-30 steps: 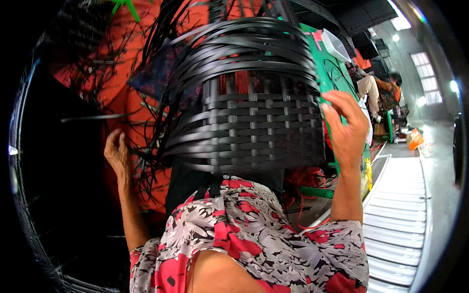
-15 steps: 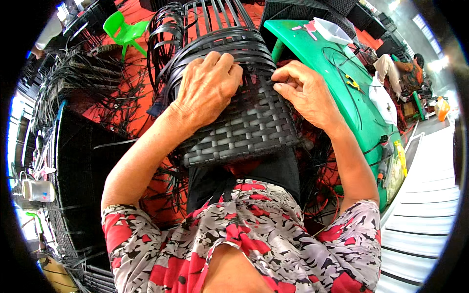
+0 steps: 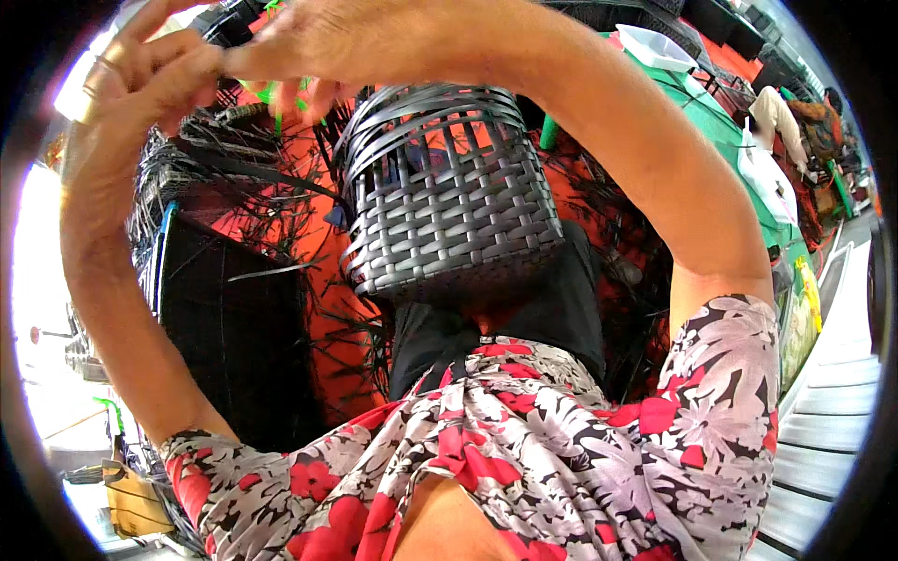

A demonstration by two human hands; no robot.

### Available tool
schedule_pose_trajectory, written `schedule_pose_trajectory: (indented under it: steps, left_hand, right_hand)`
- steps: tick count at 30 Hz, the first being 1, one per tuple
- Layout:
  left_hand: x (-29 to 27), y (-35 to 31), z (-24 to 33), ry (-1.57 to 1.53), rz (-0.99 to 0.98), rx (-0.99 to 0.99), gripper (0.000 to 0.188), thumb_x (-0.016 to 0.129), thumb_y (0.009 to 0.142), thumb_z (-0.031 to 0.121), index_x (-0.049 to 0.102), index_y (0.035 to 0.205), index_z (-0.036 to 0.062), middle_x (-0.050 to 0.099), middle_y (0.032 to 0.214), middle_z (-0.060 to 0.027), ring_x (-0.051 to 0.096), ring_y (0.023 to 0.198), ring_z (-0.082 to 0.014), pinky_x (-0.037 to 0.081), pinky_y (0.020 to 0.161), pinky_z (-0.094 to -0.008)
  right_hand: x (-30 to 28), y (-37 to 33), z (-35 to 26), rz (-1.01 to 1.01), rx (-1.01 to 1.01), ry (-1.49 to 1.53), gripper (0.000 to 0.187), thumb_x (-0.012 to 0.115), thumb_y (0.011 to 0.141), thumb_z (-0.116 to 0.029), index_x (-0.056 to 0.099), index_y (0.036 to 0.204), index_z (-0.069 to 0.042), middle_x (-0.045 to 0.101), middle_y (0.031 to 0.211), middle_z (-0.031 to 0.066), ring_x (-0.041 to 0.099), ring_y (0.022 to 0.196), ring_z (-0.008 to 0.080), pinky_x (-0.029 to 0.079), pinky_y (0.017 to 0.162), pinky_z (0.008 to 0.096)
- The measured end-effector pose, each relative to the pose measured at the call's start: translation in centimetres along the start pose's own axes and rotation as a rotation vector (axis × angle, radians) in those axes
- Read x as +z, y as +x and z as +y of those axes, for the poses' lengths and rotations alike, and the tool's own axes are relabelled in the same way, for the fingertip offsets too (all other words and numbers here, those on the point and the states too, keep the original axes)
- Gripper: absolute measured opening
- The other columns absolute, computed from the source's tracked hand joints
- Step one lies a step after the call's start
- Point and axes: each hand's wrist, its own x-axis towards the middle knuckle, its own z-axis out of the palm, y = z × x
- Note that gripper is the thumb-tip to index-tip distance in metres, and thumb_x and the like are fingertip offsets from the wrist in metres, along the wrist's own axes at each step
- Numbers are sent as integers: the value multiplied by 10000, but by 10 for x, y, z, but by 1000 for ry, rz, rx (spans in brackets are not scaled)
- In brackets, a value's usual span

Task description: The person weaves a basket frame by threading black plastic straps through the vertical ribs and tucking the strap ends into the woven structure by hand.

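A black woven basket (image 3: 458, 220) rests tilted on my lap. Its near part is tightly woven, and loose flat plastic strips (image 3: 430, 107) loop around bare uprights at its far end. Both of my hands are raised at the upper left, away from the basket, with their fingertips meeting. My left hand (image 3: 154, 79) has bent fingers and is smeared by motion. Reaching across from the right, my right hand (image 3: 299, 47) has its thumb and fingers closed against the left fingers. Whatever they pinch is hidden. Black strands (image 3: 281, 179) run from the basket's left side toward a pile below the hands.
A green table (image 3: 687, 112) at the right bears a white tray (image 3: 655, 47) and a white bag (image 3: 767, 178). Left of the basket stands a large black woven panel (image 3: 234, 327). Strip scraps litter the red floor (image 3: 341, 379). Another person (image 3: 795, 131) sits at the far right.
Both hands have left the basket and swung up to the far left, where they meet. The woven part and the loose strips of the basket now show uncovered.
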Motion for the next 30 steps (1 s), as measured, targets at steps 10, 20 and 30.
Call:
schedule_pose_trajectory:
  steps: [10, 20, 30]
  left_hand:
    - [-58, -56, -144, -475, -47, -197, 264, 624, 879, 253, 611, 990, 14, 520, 678, 15, 438, 583, -42, 315, 540, -168]
    - [94, -49, 7, -314, -701, -18, 94, 663, 756, 75, 609, 731, 2, 568, 585, -68, 547, 487, -150, 408, 439, -282]
    - [171, -67, 54, -232, -867, 287, 80, 581, 728, 69, 554, 685, 7, 593, 603, -197, 609, 553, -367, 465, 490, -467]
  right_hand:
    - [-181, -212, 13, 578, 111, 290, 257, 537, 905, -253, 598, 956, -8, 513, 667, 21, 533, 657, 149, 430, 606, 299]
    - [-117, -409, 45, 669, 936, 186, 390, 661, 834, -278, 601, 1109, -8, 641, 944, 47, 605, 838, 131, 476, 780, 266]
    - [31, -232, -85, 91, 459, 24, 510, 659, 812, -332, 563, 1173, 14, 601, 1091, 235, 625, 898, 341, 505, 803, 374]
